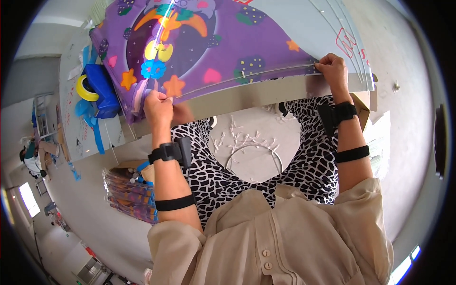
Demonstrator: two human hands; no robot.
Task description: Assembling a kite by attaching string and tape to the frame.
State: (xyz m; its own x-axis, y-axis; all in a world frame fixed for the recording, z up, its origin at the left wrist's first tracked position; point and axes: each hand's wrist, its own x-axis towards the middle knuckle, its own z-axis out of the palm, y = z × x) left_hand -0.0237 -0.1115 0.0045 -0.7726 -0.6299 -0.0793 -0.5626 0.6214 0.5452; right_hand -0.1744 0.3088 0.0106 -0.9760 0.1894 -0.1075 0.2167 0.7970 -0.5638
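A glossy purple sheet (223,47), printed with a moon, orange stars, hearts and dark dotted shapes, lies over the table in front of me. A thin pale rod (266,71) runs along its near edge, with a small white piece standing on it. My left hand (159,109) is closed in a pinch on the sheet's near edge, by the rod's left end. At the right end, my right hand (334,71) pinches the sheet's near corner. Whether the rod is also between my fingers is hidden.
A blue tape dispenser (103,90) with a yellow roll (85,89) stands left of the sheet. Thin rods (339,23) lie at the table's far right. White scraps (242,140) and a hoop (254,149) are on the floor. Packed purple sheets (130,194) sit at lower left; a person (35,159) is far left.
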